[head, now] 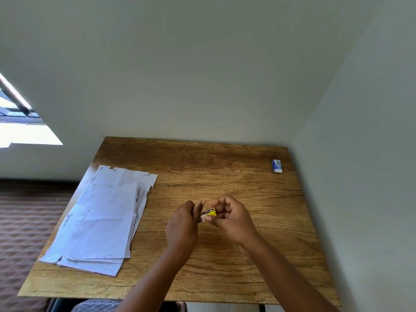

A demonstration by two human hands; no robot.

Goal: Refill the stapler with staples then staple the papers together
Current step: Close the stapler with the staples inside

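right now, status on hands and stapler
Both hands on the stapler: left hand and right hand grip it above the table. Papers lie unstapled at left. Nothing in the way.

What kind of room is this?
Probably a home study corner: a wooden table pushed into plain white walls, a stack of torn white papers on it, and both hands holding a small yellow stapler.
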